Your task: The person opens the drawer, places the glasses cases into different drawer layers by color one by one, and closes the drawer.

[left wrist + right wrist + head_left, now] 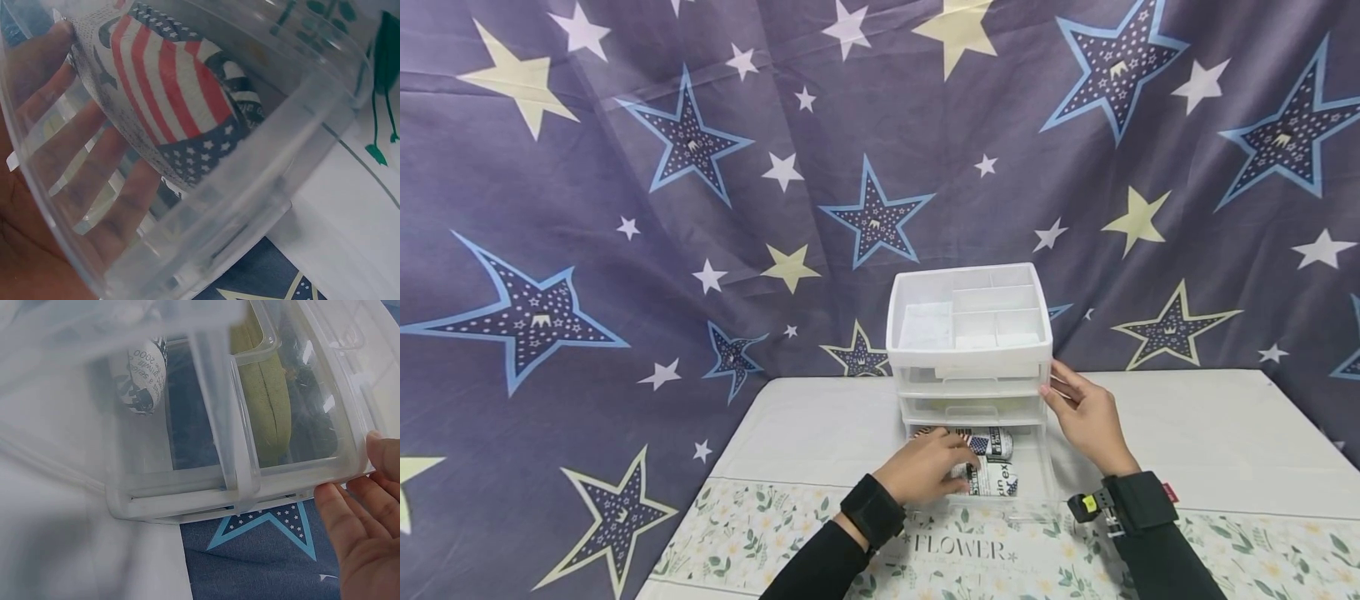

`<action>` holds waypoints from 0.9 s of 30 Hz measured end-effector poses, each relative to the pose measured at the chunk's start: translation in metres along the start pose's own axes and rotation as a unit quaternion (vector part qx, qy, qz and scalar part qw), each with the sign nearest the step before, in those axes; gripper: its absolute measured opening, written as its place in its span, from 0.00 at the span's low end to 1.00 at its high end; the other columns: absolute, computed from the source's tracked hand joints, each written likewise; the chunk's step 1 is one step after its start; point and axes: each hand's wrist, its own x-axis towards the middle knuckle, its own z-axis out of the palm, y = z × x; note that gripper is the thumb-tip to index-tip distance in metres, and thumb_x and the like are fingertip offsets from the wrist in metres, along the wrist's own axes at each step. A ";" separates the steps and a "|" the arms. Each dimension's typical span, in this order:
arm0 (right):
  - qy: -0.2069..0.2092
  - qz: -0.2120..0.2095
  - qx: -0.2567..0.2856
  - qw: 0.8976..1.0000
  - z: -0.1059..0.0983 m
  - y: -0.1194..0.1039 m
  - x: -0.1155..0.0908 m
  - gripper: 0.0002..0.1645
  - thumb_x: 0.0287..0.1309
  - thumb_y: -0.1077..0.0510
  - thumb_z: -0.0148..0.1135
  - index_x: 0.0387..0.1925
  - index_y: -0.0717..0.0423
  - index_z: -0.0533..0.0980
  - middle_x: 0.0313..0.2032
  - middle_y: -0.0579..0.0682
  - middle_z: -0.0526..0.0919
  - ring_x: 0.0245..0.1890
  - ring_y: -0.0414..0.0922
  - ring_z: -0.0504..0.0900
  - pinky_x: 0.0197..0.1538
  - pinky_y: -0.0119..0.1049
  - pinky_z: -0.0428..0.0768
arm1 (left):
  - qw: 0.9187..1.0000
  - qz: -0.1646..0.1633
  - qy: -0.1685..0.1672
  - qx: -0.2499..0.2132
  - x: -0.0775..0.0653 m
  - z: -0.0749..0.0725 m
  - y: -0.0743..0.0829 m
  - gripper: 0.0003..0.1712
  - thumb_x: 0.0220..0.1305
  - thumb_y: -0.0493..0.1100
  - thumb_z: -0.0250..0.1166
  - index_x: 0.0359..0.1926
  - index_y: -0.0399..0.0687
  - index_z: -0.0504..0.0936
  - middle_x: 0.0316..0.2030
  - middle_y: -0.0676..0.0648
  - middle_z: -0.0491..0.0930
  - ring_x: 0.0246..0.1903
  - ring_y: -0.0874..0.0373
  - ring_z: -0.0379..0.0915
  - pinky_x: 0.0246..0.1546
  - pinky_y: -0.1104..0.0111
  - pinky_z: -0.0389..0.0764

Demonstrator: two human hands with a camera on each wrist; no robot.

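Note:
A white drawer unit [970,358] with clear drawers stands on the table; its bottom drawer [1033,467] is pulled out. Inside lie two plump printed bundles, a rear one [996,442] and a front one [992,480], with flag and newsprint patterns. My left hand [928,467] reaches into this drawer, over the bundles' left ends. Through the clear plastic in the left wrist view, its spread fingertips meet the edge of a flag-patterned bundle [175,87]. My right hand [1090,421] grips the unit's right side, thumb at the front edge and fingers along the side wall.
The unit's top tray [996,321] has several compartments. A green seamed item [265,406] shows through the clear plastic in the right wrist view. A flowered cloth strip [775,517] runs along the table's front; a star-patterned curtain [850,125] hangs behind.

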 end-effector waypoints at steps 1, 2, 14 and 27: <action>0.000 0.000 0.000 1.000 0.000 0.000 0.000 0.31 0.68 0.65 0.65 0.70 0.64 0.70 0.60 0.68 0.79 0.54 0.62 0.84 0.51 0.19 0.81 | 1.000 0.001 0.001 0.001 0.000 0.000 0.000 0.21 0.62 0.57 0.73 0.55 0.61 0.86 0.52 0.58 0.83 0.43 0.65 0.71 0.50 0.72 0.78; 0.000 0.002 0.001 1.000 0.000 0.000 0.000 0.31 0.68 0.65 0.65 0.70 0.64 0.70 0.60 0.68 0.79 0.54 0.62 0.84 0.51 0.19 0.81 | 1.000 0.002 0.002 0.002 0.000 0.000 0.000 0.20 0.63 0.57 0.72 0.55 0.61 0.86 0.51 0.58 0.83 0.43 0.65 0.72 0.50 0.73 0.78; -0.004 0.008 0.000 1.000 -0.002 -0.002 0.000 0.31 0.70 0.63 0.65 0.71 0.62 0.69 0.61 0.67 0.79 0.55 0.62 0.83 0.52 0.32 0.84 | 1.000 0.013 0.005 0.004 -0.006 -0.004 0.007 0.18 0.78 0.56 0.55 0.57 0.57 0.85 0.53 0.53 0.82 0.49 0.59 0.77 0.52 0.69 0.81; -0.001 0.004 -0.002 1.000 0.000 -0.001 0.000 0.32 0.68 0.65 0.66 0.70 0.65 0.70 0.60 0.68 0.79 0.54 0.63 0.84 0.51 0.28 0.84 | 0.997 0.033 0.064 0.030 -0.017 -0.004 0.025 0.28 0.74 0.65 0.57 0.62 0.55 0.81 0.55 0.53 0.81 0.55 0.59 0.76 0.58 0.66 0.82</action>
